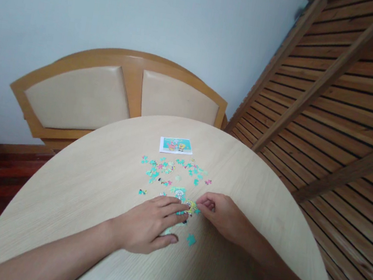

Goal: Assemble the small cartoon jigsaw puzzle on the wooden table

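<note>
Left hand [152, 223] flat, splayed over puzzle pieces [179, 194]; right hand [222, 213] curled at their 3 o'clock, can't tell if gripping; picture card [179, 145] at 12.

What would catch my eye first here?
Probably the left hand, spread over jigsaw pieces near the round table's middle, with the right hand close beside it. Beyond the pieces lies a colourful picture card; slanting wooden slats fill the right side.

Pzl pcs [191, 240] mostly teal, some pink/yel; tbl [98, 169] pale woodgrain.
</note>
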### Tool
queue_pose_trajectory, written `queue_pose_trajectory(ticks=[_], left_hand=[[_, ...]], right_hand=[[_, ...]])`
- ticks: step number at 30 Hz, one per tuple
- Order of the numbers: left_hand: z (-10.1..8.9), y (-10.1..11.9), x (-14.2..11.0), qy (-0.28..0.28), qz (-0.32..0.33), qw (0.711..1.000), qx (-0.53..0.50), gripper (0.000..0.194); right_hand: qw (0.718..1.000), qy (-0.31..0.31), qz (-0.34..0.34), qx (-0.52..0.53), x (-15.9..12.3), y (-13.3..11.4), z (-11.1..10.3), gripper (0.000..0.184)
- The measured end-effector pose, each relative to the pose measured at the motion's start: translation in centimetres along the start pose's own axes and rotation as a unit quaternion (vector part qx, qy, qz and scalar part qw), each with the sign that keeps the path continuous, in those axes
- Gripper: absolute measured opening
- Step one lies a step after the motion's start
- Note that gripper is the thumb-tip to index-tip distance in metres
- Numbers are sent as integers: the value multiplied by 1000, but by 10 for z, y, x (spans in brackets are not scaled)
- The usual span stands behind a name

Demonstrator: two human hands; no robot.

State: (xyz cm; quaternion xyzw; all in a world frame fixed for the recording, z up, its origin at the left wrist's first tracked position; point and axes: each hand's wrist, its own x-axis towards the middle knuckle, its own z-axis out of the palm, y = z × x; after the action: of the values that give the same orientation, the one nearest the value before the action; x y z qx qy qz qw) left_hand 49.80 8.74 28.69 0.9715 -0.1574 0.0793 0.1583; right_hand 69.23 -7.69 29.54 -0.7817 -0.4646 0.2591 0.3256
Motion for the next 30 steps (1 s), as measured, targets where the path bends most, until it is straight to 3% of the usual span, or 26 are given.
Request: queue_pose_trajectory(ticks=[8,16,23,30], left_hand=[[-3,1,2,-10,1,1000,10,52],[-4,1,1,-8,3,1000,4,52],[-3,1,1,-19,-1,1000,12,52],[-1,0,1,-33,-5,999,25,54]], right_hand=[[999,-12,-19,-32,0,0,-4,25],[999,-36,-26,18,0,9,-2,31],[997,-67,-37,8,-1,5,-8,22],[998,-47,-27,-28,-2,3,-9,17]])
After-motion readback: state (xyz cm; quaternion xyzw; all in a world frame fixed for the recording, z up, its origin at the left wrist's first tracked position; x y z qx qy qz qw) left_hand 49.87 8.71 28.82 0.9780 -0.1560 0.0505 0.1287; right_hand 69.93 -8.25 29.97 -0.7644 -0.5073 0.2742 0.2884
